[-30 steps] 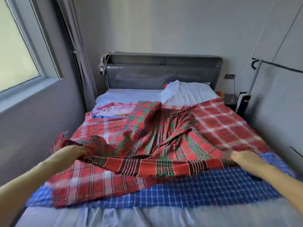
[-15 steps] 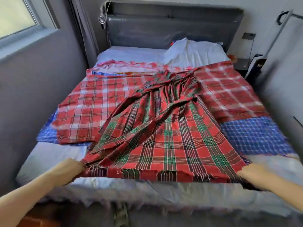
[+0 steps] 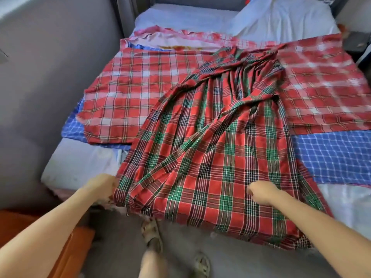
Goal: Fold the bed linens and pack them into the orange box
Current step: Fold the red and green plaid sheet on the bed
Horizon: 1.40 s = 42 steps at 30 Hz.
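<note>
1. Both hands grip the red-and-green tartan sheet (image 3: 210, 157): the left hand (image 3: 101, 187) clutches its near left corner, the right hand (image 3: 261, 192) is curled into the cloth further right
2. The bed (image 3: 80, 163) carries the tartan sheet rumpled down its middle, near edge hanging over the foot
3. A red-and-white plaid sheet (image 3: 124, 93) lies flat beneath, over a blue checked sheet (image 3: 331, 157)
4. A white pillow (image 3: 281, 19) sits at the head
5. The orange box (image 3: 78, 249) stands on the floor beside the left forearm

The red-and-green tartan cloth (image 3: 210, 157) is draped over the near edge of the pale-sheeted bed (image 3: 80, 163), upon the red-and-white checked sheet (image 3: 140, 87), itself laid on the blue checked sheet (image 3: 331, 157). The white pillow (image 3: 281, 17) is placed behind them, and the orange box (image 3: 76, 247) is set on the floor, near left.
</note>
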### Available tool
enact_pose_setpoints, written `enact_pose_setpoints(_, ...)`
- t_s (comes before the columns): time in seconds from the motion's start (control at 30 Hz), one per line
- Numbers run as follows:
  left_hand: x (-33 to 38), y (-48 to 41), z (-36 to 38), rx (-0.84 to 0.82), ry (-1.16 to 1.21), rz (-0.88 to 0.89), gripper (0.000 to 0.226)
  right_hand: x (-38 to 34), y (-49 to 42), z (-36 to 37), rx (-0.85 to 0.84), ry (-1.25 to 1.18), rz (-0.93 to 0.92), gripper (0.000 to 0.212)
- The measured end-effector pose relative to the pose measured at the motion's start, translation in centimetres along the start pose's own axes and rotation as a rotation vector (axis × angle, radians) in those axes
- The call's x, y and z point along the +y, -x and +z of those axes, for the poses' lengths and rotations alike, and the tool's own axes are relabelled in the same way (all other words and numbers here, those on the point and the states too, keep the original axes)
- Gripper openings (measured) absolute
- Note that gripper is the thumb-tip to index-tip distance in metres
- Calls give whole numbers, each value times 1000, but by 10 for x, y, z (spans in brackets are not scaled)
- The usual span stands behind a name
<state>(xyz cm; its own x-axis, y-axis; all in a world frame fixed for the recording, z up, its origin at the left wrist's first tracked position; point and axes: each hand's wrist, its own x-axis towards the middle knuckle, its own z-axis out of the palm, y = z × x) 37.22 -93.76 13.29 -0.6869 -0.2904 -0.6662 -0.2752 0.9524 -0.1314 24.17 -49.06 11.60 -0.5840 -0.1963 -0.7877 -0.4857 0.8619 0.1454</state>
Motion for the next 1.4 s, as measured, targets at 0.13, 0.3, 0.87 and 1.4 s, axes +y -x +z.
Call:
enact_pose_setpoints(0.13, -18, -64, 5, 96, 312, -133, 28, -82, -68, -61, 205, -540, -48, 27)
enact_pose_setpoints(0.3, -37, -162, 14, 210, 620, -226, 28, -176, -156, -101, 201, -1241, 104, 31)
enact_pose_setpoints(0.87, -43, -344, 4, 537, 1007, -213, 26, -212, -297, -89, 344, -1111, 766, 29)
enact_pose_setpoints(1.4, -69, -328, 30, 390, 725, -164, 35, -243, -284, -191, 612, -1391, 350, 43)
